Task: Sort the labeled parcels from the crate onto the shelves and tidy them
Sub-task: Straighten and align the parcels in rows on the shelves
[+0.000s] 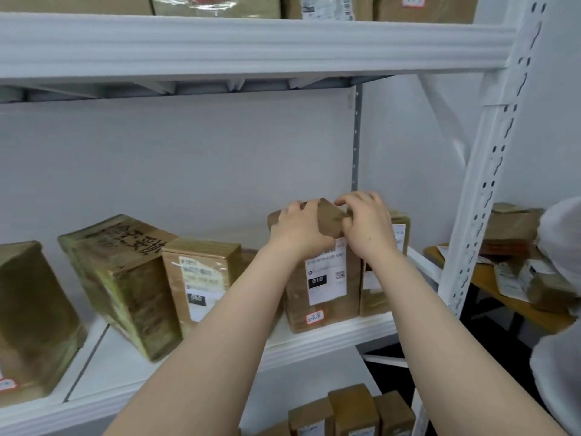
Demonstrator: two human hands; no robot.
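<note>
Left hand (298,229) and right hand (369,229) clamp the top of the 010 parcel (327,287), upright on the shelf (125,357). Other parcels (201,278) already stand left of the hands. The crate is out of view, so I cannot tell how many parcels remain.

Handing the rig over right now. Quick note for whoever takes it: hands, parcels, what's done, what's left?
Hands: left hand and right hand both grip the top of the 010 parcel.
Where: it stands on the middle shelf near the right end, beside a neighbour parcel.
Done: upper-shelf parcels and lower-shelf parcels are placed.
Left: settle 010. The handwritten parcel leans and probably needs straightening. The crate is out of view, so the remaining count is unknown.
</note>
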